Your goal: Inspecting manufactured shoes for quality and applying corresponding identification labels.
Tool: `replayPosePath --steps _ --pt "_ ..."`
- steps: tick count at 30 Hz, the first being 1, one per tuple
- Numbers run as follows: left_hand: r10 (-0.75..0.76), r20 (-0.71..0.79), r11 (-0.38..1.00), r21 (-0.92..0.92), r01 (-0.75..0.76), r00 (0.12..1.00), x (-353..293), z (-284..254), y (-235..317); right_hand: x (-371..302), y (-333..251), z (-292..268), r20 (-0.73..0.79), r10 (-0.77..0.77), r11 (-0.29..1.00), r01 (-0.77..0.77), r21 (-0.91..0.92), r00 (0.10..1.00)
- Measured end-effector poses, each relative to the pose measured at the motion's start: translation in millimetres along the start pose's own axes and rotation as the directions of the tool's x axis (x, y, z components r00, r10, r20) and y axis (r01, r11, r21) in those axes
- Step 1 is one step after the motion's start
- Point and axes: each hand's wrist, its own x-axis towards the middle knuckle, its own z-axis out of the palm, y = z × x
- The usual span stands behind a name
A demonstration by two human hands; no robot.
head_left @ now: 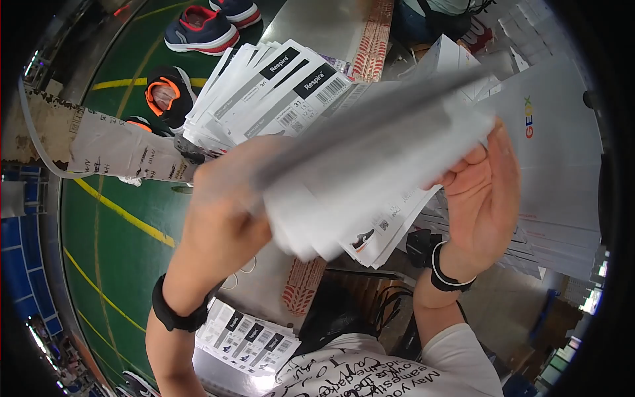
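Between my two hands hangs a stack of printed white sheets (370,185), tilted and smeared by motion, with a grey upper edge. My left hand (228,192) is closed round its left end; some of those fingers are hidden behind the sheets. At the right end my right hand (484,188) grips the edge, palm showing and fingers curled against the paper. Just beneath lie more printed sheets (390,228) with a small shoe picture. Beyond my left hand a fanned pile of white and grey labelled sheets (264,92) rests on the metal table (311,26).
Another set of label sheets (245,337) lies near my body. White boxes (555,165) stand at the right. Dark sneakers (202,30) and a black-orange shoe (169,99) are at the upper left, above a green floor (126,218) with yellow lines. A taped beam (126,145) juts in from the left.
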Motion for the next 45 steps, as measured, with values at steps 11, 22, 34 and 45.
replayPosePath --steps 11,22,34,45 --pt "-0.657 0.036 0.621 -0.541 0.567 0.753 18.4 1.1 -10.7 -14.9 29.9 -16.2 -0.190 -0.120 0.691 -0.055 -0.720 0.974" --pt "-0.652 0.128 0.651 -0.413 0.638 0.748 14.5 -3.8 -19.7 -12.2 27.7 -14.1 -0.101 -0.192 0.334 -0.032 -0.942 0.976" --pt "-0.483 0.066 0.821 -0.313 0.477 0.873 4.1 1.5 10.9 -26.5 31.8 -26.5 -0.099 -0.120 0.005 -0.099 -0.995 0.988" --pt "-0.831 0.372 0.541 0.368 0.756 0.413 -51.2 -146.1 -2.3 -48.2 25.0 -39.8 -0.082 -0.207 0.200 -0.040 -0.979 0.975"
